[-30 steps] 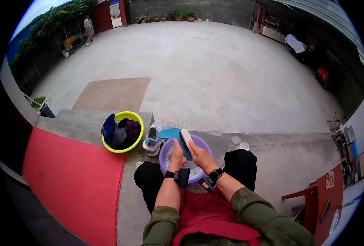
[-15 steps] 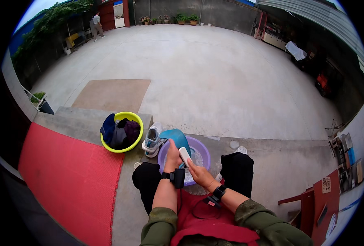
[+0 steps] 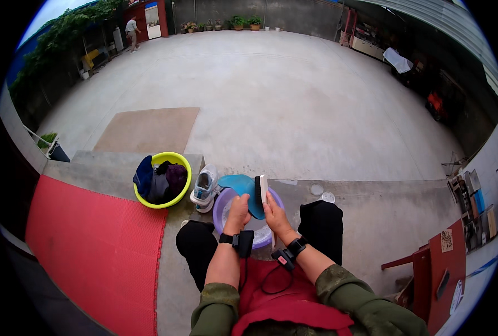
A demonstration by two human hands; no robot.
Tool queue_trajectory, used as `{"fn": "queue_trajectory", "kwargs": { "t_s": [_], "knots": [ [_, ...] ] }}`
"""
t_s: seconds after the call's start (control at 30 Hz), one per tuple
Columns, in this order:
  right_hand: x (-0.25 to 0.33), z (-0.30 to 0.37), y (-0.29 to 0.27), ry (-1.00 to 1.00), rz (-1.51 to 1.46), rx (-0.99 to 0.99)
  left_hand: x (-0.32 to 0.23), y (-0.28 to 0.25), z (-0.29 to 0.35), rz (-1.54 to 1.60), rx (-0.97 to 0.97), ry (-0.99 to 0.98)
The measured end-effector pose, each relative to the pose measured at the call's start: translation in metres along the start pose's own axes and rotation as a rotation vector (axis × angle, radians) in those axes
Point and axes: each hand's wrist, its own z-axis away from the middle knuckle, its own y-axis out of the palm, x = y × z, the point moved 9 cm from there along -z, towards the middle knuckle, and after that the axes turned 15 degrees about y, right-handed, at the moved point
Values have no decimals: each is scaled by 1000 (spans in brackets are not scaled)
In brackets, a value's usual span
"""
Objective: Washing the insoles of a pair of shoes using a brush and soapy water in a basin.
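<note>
My left hand (image 3: 237, 213) is closed on the near end of a flat blue insole (image 3: 236, 183), held above a purple basin (image 3: 217, 211). My right hand (image 3: 276, 217) grips a scrub brush (image 3: 263, 187) with a white back and dark bristles. The brush stands upright, its bristle side turned left against or very close to the insole's right edge. Suds and water (image 3: 259, 234) show inside the basin. Just left of it sits a pair of white and grey sneakers (image 3: 204, 187).
A yellow-green basin (image 3: 189, 180) of dark clothes stands beyond the sneakers, by a red mat (image 3: 95, 246). My knees flank the purple basin. At the right is a reddish-brown table (image 3: 448, 263) with a phone. Far back left, a person (image 3: 131, 35) stands near a doorway.
The brush has swung upright and moved up, so its bristles now show facing the insole. The insole has tilted flatter. The whole view has shifted slightly.
</note>
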Motion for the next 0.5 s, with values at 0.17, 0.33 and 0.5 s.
{"fn": "queue_trajectory", "kwargs": {
  "t_s": [0.17, 0.33, 0.5],
  "knots": [
    [-1, 5, -6, -7, -5, -42, -16, 31, 11, 17, 91, 24],
    [-1, 7, -4, 10, -13, -33, -11, 17, 10, -17, -1, -25],
    [-8, 7, -2, 73, -3, 2, -6, 18, 8, -1, 128, -22]
  ]
}}
